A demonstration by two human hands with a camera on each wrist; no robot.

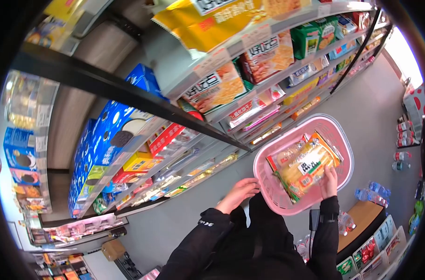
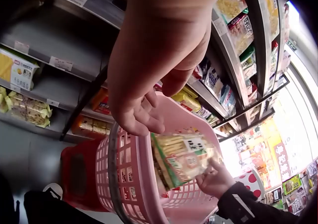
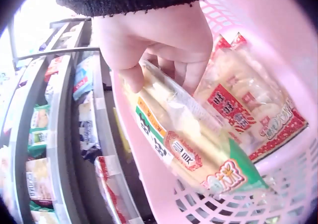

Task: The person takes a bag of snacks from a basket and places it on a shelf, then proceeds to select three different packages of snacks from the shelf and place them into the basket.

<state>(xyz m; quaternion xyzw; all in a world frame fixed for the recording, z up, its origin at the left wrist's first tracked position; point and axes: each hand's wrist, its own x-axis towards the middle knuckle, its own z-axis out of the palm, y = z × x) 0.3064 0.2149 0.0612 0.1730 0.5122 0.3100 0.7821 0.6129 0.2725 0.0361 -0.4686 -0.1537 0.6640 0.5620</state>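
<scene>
A pink plastic basket (image 1: 266,184) stands in front of the person, with openwork sides. My right hand (image 1: 330,182) reaches inside it and pinches one end of a clear, green-edged pack of long rice crackers (image 1: 310,163), thumb on one face and fingers on the other. Beneath and beside that pack lies a red-and-clear pack of rice crackers (image 3: 243,99), seen best in the right wrist view. My left hand (image 1: 240,193) is at the basket's near left rim, its fingers loosely bent and holding nothing; the left wrist view shows it hanging over the rim.
Shelves of biscuit packs (image 1: 268,53) run along the left and far side, close to the basket. Blue cookie boxes (image 1: 112,135) fill a nearer shelf. Under the pink basket is a red basket (image 2: 77,177). A wood-topped stand (image 1: 361,224) with bottles is at the right.
</scene>
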